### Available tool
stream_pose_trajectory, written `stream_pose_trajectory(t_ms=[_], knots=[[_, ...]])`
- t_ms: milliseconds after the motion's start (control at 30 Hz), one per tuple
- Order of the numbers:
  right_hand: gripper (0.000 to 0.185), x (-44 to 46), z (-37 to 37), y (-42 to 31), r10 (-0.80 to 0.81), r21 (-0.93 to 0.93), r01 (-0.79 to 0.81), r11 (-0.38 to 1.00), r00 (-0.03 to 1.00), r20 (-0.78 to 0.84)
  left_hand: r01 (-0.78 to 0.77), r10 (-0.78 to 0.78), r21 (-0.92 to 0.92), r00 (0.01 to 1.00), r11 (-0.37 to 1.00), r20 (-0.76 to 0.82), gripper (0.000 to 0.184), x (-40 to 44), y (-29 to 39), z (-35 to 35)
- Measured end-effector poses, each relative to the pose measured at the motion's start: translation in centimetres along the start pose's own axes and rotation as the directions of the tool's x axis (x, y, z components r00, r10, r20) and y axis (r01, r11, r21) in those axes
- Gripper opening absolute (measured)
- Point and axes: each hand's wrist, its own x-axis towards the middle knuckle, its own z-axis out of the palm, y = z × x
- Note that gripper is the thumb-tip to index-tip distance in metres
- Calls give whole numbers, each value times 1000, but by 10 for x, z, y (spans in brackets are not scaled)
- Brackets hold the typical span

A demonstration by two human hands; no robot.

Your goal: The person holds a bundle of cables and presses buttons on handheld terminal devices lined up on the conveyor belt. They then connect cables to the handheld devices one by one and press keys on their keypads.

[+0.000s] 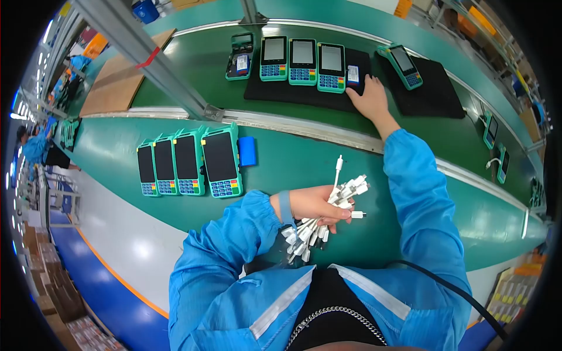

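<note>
A bunch of short white USB cables [352, 188] is gripped in my left hand [313, 203], just above the green worktop. The plugs stick out on both sides of my fingers. My right hand [371, 100] reaches over to the conveyor, thumb and fingers spread. It is at the edge of a black mat [266, 90], beside a battery with a blue and white label [353, 75]; whether it touches the battery I cannot tell. Left of that hand lies a green card payment terminal [331, 67], with similar terminals [302, 61] [274, 57] next to it.
Several dark-screened terminals [221, 159] lie on the left worktop, beside a blue block [247, 151]. An opened terminal [239, 57] and another terminal [405, 66] on a second mat lie on the conveyor. A metal post [158, 61] rises at left; a black cable [451, 284] passes my right side.
</note>
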Motion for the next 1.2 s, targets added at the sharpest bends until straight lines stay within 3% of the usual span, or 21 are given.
stream_pose_trajectory(t_ms=[100,133,200,233,333,367,400,433,467,500,533,567,633,733,800,833,867,1067,1200], knots=[[81,2,18,-48,-44,36,46,998,997,-61,-9,9,9,1000,1000,2,26,1,1,2],[77,5,8,-74,-24,127,17,992,999,48,-18,18,6,1000,1000,-12,26,0,0,1],[74,3,24,-106,-104,133,111,985,993,-58,-9,9,-7,1000,1000,-9,26,-1,-2,0],[78,5,20,-120,-98,234,84,968,994,46,-22,22,-27,999,999,-26,25,-3,-1,1],[80,17,6,-103,-209,299,186,936,977,48,-88,83,-111,995,990,-48,24,-8,-2,1],[75,24,-10,-84,-185,142,196,970,979,-88,-128,119,-137,990,982,-77,25,-11,1,1],[71,38,-18,-53,-143,-92,124,988,963,-227,-142,131,-163,988,976,-77,25,-13,2,-1],[67,44,-31,-24,-47,-203,-19,979,949,-311,-169,153,-175,983,970,-103,25,-14,2,-5],[70,59,-49,13,183,-222,-193,956,981,-64,-199,177,-191,976,961,-129,25,-13,1,-7],[73,54,-64,43,115,-434,-241,868,948,-296,-237,208,-183,964,954,-163,25,-10,0,-10],[76,56,-53,94,127,-429,-283,858,925,-357,-260,219,-232,957,937,-188,25,-7,-1,-12],[82,63,-55,138,289,-184,-299,936,954,-78,-282,228,-276,950,919,-212,25,-4,-2,-13],[89,57,-63,181,113,-68,-112,991,993,16,-323,256,-247,929,914,-268,23,-1,-4,-13],[80,32,-93,140,249,185,-244,952,969,-1,-439,352,-157,849,885,-395,19,-1,-5,-17],[74,-5,-75,114,205,391,-144,909,971,-120,-512,417,-58,755,857,-506,15,-1,-3,-24],[73,-35,-73,85,211,551,-122,826,972,-101,-532,443,-1,706,847,-552,15,-3,-2,-28],[72,-61,-89,45,188,503,-132,854,980,-63,-551,431,5,648,835,-628,15,-3,0,-27],[74,-145,-97,-78,-26,565,93,820,992,-124,-504,489,211,519,838,-701,17,-1,4,-24],[75,-156,-99,-105,10,569,68,819,991,-133,-457,493,265,504,849,-709,16,-6,2,-25]])
